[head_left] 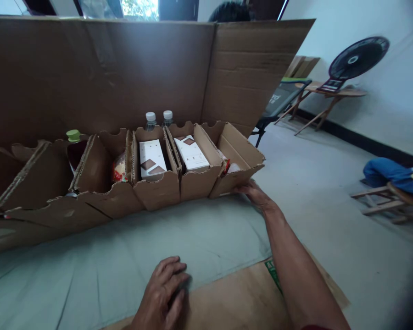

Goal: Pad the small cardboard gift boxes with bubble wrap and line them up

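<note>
My right hand (255, 194) reaches out to the lower front corner of the rightmost cardboard box (232, 180) and grips it there, some fingers hidden by the box. Inside that box a red and a whitish item are partly visible. To its left, two cardboard bins in the same row hold a white carton (151, 158) and another white carton (192, 153), both with brown patterns. My left hand (165, 291) hovers or rests low over the pale cloth (131, 243), fingers loosely bent and apart, holding nothing.
Farther left, bins hold a red-and-clear packet (119, 168) and a green-capped bottle (73, 135). Two white-capped bottles (150, 120) stand behind the row. A tall cardboard panel (141, 68) rises at the back; a person's head shows above it. A fan (353, 59) and stool (385, 199) are rightward.
</note>
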The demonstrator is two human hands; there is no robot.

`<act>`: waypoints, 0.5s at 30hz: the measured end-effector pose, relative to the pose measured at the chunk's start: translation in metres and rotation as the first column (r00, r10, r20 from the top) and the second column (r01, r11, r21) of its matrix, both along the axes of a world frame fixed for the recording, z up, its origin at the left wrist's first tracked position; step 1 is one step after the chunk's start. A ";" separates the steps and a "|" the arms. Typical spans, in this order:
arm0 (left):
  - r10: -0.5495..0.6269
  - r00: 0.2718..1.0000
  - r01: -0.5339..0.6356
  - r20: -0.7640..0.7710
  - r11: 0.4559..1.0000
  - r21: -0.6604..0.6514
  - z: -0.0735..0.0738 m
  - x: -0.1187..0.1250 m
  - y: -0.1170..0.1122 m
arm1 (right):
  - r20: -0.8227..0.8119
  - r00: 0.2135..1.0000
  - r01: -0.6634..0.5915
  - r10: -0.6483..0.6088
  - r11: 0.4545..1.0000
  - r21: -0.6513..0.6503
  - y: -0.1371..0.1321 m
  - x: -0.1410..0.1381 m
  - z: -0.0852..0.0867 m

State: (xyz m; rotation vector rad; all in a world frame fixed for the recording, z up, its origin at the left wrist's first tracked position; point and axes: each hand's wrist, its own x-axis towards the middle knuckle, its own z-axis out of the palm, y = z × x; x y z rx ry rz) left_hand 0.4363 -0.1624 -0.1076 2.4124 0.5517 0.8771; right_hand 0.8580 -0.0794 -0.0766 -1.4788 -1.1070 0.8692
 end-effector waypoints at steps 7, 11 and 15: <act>0.025 0.998 -0.022 0.065 0.999 -0.040 0.001 -0.007 -0.005 | 0.164 0.976 0.149 -0.147 0.989 -0.002 -0.028 -0.013 0.023; 0.057 0.991 -0.055 0.119 0.998 -0.020 0.012 -0.025 -0.007 | 0.417 0.710 0.461 -0.568 0.822 0.335 -0.065 -0.056 0.066; 0.070 0.991 -0.061 0.111 0.994 -0.088 0.022 -0.037 -0.012 | 0.619 0.707 0.118 -0.343 0.919 0.375 -0.062 -0.125 0.111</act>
